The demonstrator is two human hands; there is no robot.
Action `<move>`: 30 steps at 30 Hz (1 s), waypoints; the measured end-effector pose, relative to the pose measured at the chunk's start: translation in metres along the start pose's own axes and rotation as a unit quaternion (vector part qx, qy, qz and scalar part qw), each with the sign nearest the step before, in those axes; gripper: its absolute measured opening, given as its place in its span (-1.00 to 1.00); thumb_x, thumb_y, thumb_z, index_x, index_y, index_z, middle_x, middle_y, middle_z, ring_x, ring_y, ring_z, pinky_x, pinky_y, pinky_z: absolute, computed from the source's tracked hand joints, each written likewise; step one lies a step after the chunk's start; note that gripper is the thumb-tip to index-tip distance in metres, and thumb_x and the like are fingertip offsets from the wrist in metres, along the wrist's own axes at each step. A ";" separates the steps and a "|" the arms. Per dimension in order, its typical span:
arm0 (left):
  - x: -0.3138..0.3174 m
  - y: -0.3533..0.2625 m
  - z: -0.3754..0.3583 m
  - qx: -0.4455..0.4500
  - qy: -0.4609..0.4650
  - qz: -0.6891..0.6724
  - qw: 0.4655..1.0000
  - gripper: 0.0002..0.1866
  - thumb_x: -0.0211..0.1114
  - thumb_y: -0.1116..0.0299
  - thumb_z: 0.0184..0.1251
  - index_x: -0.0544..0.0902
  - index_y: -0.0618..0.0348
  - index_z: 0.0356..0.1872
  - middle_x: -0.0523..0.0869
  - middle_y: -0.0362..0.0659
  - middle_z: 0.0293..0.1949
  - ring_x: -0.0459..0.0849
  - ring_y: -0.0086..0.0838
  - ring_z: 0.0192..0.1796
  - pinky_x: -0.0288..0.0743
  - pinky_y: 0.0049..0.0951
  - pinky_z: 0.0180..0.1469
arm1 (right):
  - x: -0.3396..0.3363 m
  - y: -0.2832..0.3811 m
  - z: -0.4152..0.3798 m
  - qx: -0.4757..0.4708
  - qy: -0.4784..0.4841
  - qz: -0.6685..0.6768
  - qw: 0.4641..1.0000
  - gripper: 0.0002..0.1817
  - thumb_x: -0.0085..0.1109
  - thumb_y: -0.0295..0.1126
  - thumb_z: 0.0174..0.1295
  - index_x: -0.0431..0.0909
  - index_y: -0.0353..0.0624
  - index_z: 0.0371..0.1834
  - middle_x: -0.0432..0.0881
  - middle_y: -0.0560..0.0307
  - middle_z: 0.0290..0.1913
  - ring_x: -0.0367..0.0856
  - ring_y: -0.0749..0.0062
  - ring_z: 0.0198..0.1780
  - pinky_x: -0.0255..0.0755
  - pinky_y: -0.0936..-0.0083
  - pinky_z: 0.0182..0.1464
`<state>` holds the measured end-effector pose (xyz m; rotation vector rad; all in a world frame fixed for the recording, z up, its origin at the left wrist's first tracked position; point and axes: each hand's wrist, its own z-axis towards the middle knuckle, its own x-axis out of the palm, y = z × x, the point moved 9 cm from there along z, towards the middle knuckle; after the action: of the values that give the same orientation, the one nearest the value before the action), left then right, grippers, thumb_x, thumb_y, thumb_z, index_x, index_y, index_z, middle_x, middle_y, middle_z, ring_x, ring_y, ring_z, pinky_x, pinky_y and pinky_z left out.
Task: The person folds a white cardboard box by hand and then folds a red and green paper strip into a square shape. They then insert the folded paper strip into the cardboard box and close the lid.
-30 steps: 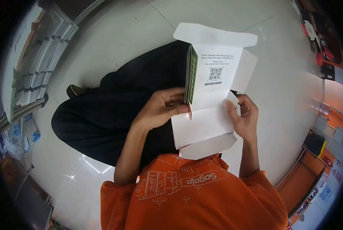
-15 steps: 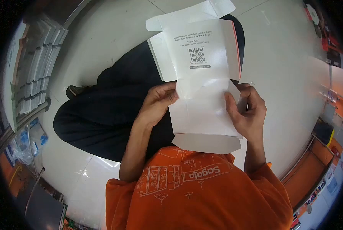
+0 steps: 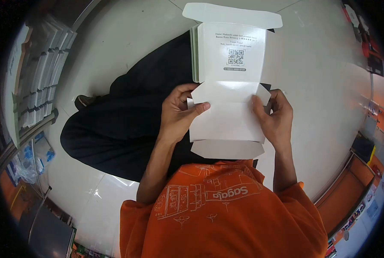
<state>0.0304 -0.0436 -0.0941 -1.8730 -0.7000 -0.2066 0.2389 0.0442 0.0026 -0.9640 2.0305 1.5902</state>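
Observation:
A white cardboard box (image 3: 226,122), partly folded, is held between my hands above my lap. Its upper panel shows printed text and a QR code, and the long top flap extends beyond it. My left hand (image 3: 179,112) pinches the box's left side, thumb on the inner face and fingers behind a small side flap. On the right side, my right hand (image 3: 277,112) grips the card the same way, its thumb beside the other side flap. The bottom flap lies near the orange shirt (image 3: 226,210).
Stacked flat white cartons (image 3: 44,77) stand on a rack at the upper left. A clear plastic bag (image 3: 26,165) is below them. At the lower right is an orange-brown open case (image 3: 346,193). Dark trousers (image 3: 110,124) cover my crossed legs on the tiled floor.
The upper panel has swung right and its side flaps have folded up. The lower part of the box has risen a little. My left thumb has moved further onto the card.

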 end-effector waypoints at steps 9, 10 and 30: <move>0.007 0.006 -0.012 -0.087 0.087 -0.058 0.991 -0.72 0.44 0.58 0.23 0.65 0.31 -0.04 0.77 -0.10 -0.20 0.74 -0.56 -0.19 0.67 -0.54 -0.14 | 0.006 -0.002 -0.003 0.031 0.030 0.140 0.989 -0.66 0.39 -0.39 0.23 0.62 -0.40 -0.02 0.71 0.06 -0.33 0.62 0.59 -0.37 0.49 0.64 -0.32; 0.004 0.007 -0.011 -0.092 0.049 -0.063 0.993 -0.74 0.45 0.57 0.23 0.66 0.30 -0.07 0.77 -0.10 -0.21 0.73 -0.56 -0.20 0.66 -0.54 -0.15 | 0.006 -0.002 -0.003 0.031 0.030 0.140 0.989 -0.66 0.39 -0.39 0.23 0.62 -0.40 -0.02 0.71 0.06 -0.33 0.62 0.59 -0.37 0.49 0.64 -0.32; 0.006 0.008 -0.005 -0.119 0.101 0.003 0.988 -0.73 0.56 0.46 0.11 0.65 0.24 -0.21 0.71 -0.08 -0.26 0.68 -0.47 -0.14 0.61 -0.47 -0.07 | 0.015 0.010 -0.007 0.003 0.072 0.163 0.984 -0.66 0.32 -0.51 0.26 0.54 -0.53 0.02 0.72 -0.13 -0.24 0.74 0.40 -0.37 0.64 0.56 -0.34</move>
<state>0.0403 -0.0482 -0.0959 -2.0441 -0.5488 -0.4867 0.2221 0.0348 0.0020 -0.7955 2.3903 1.7165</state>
